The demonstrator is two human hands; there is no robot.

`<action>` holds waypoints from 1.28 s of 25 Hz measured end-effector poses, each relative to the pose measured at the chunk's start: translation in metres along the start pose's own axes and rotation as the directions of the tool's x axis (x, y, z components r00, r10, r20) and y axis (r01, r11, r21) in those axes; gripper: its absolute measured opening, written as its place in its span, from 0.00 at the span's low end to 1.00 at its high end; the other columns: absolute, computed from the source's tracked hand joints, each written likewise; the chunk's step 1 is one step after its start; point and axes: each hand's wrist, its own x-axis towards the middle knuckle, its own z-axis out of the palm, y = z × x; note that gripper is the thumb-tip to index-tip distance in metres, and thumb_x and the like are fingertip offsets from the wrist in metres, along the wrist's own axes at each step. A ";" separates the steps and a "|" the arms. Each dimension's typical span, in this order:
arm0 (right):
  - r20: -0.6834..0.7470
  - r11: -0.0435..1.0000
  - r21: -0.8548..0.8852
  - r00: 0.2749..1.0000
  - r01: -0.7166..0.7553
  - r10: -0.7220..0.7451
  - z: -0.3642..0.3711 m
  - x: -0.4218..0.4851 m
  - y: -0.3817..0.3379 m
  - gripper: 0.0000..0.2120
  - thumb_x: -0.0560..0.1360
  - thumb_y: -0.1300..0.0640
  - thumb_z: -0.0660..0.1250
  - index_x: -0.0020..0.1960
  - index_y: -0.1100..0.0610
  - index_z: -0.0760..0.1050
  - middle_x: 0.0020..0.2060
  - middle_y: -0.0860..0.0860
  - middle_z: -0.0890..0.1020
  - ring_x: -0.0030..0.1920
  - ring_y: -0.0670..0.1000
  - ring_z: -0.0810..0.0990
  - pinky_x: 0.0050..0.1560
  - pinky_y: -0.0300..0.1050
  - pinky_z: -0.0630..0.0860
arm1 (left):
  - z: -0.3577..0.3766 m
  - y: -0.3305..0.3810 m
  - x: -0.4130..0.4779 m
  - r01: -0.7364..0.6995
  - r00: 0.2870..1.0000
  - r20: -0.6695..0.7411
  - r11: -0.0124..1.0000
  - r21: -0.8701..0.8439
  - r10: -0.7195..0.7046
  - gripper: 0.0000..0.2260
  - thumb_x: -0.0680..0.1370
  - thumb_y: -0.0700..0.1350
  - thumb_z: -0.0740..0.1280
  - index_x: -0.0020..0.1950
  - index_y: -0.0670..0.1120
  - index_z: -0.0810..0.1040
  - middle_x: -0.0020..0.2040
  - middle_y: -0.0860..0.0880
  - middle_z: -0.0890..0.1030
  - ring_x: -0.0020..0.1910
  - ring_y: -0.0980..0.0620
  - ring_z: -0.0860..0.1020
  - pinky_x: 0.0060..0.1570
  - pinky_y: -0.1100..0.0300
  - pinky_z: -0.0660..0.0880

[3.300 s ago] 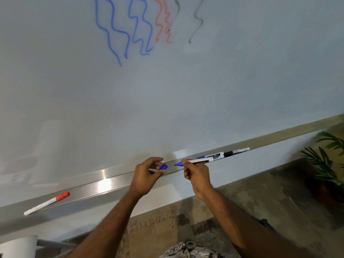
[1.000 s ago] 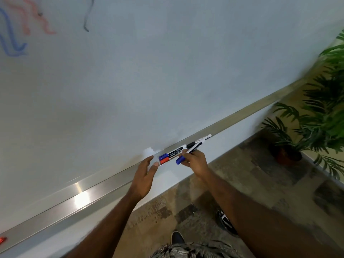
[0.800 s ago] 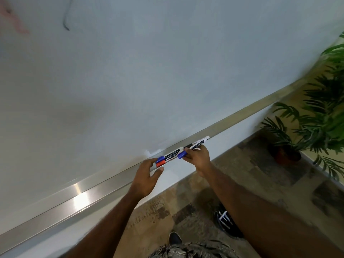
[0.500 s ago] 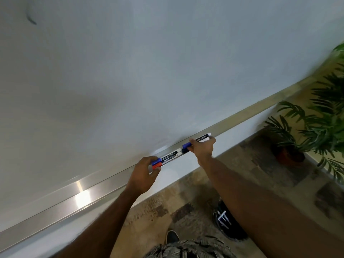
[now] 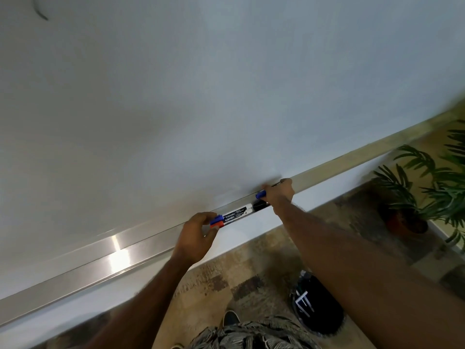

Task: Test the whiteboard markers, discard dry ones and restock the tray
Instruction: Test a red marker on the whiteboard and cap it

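A metal marker tray (image 5: 125, 255) runs along the bottom of the whiteboard (image 5: 201, 96). Two white markers (image 5: 235, 214), one with a blue cap and one with a red cap, lie side by side in the tray. My left hand (image 5: 195, 238) touches their capped ends with its fingertips. A black cap (image 5: 259, 205) shows at their right end. My right hand (image 5: 279, 193) grips a blue-capped marker (image 5: 261, 194) against the tray further right; its body is mostly hidden by my fingers.
A black bin (image 5: 317, 306) stands on the patterned floor below my right arm. A potted palm (image 5: 427, 197) stands at the right. A dark scribble (image 5: 41, 13) marks the whiteboard's top left.
The view swung right along the tray. My right hand carried the blue-capped marker from beside the two markers to the right. My left hand came up to the capped ends of the two markers.
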 end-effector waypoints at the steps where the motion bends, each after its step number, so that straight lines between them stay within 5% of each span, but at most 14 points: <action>1: 0.007 0.998 -0.058 1.000 0.017 -0.017 0.004 0.007 0.003 0.19 0.70 0.61 0.75 0.56 0.62 0.71 0.44 0.56 0.80 0.40 0.54 0.81 0.33 0.44 0.78 | 0.000 0.000 0.000 -0.003 1.000 -0.004 1.000 0.001 0.003 0.13 0.78 0.45 0.68 0.63 0.48 0.78 0.59 0.51 0.79 0.54 0.54 0.75 0.56 0.57 0.74; 4: 0.042 0.966 -0.254 0.998 0.057 -0.047 0.010 0.020 0.008 0.16 0.67 0.57 0.75 0.51 0.63 0.77 0.42 0.56 0.82 0.46 0.56 0.83 0.32 0.38 0.71 | -0.001 -0.001 0.000 -0.009 1.000 -0.008 1.000 0.018 0.009 0.14 0.78 0.44 0.68 0.63 0.47 0.77 0.59 0.50 0.79 0.54 0.55 0.75 0.55 0.59 0.73; 7: 0.037 0.965 -0.244 0.995 0.095 -0.088 0.006 0.012 0.001 0.09 0.71 0.57 0.72 0.45 0.60 0.74 0.42 0.57 0.80 0.43 0.56 0.82 0.31 0.39 0.71 | -0.005 -0.001 0.001 0.007 1.000 0.001 0.999 0.033 -0.007 0.15 0.78 0.43 0.68 0.65 0.47 0.76 0.60 0.51 0.78 0.56 0.54 0.75 0.58 0.56 0.74; 10: 0.038 0.983 -0.160 0.996 0.091 -0.086 -0.003 0.004 -0.002 0.05 0.73 0.63 0.68 0.49 0.60 0.74 0.46 0.58 0.81 0.44 0.59 0.84 0.42 0.50 0.83 | -0.009 -0.004 0.002 -0.007 1.000 0.007 0.998 0.060 0.007 0.16 0.78 0.43 0.68 0.66 0.47 0.75 0.62 0.51 0.78 0.59 0.52 0.76 0.59 0.56 0.74; 14: 0.075 0.925 -0.274 0.964 0.265 -0.254 -0.011 -0.023 0.003 0.11 0.75 0.64 0.62 0.55 0.57 0.78 0.50 0.53 0.81 0.48 0.56 0.82 0.52 0.52 0.81 | -0.018 -0.012 -0.001 -0.021 1.000 -0.005 0.994 0.108 0.022 0.16 0.79 0.44 0.68 0.66 0.47 0.75 0.63 0.49 0.78 0.59 0.52 0.75 0.59 0.56 0.74; 19: 0.378 0.660 -0.356 0.747 0.662 -0.546 0.006 -0.088 0.037 0.05 0.77 0.59 0.65 0.51 0.56 0.79 0.44 0.52 0.83 0.45 0.53 0.82 0.50 0.52 0.80 | -0.036 -0.029 -0.018 -0.060 0.997 -0.024 0.964 0.258 0.068 0.17 0.78 0.48 0.68 0.67 0.46 0.75 0.63 0.47 0.78 0.60 0.48 0.76 0.61 0.53 0.75; 25: 0.714 0.384 -0.316 0.484 0.868 -0.506 0.047 -0.166 0.059 0.21 0.78 0.49 0.67 0.68 0.55 0.72 0.65 0.51 0.76 0.66 0.51 0.72 0.67 0.44 0.69 | -0.069 -0.078 -0.058 0.006 1.000 -0.025 0.867 0.498 0.007 0.26 0.78 0.59 0.64 0.72 0.49 0.69 0.70 0.48 0.72 0.68 0.46 0.71 0.68 0.48 0.67; 32: 0.838 0.238 -0.272 0.351 0.932 -0.417 0.115 -0.248 0.055 0.32 0.78 0.42 0.65 0.78 0.49 0.58 0.78 0.49 0.60 0.77 0.53 0.60 0.75 0.49 0.58 | -0.123 -0.133 -0.120 0.134 0.991 -0.090 0.784 0.606 -0.100 0.37 0.75 0.72 0.51 0.78 0.51 0.57 0.80 0.48 0.55 0.79 0.46 0.53 0.76 0.45 0.50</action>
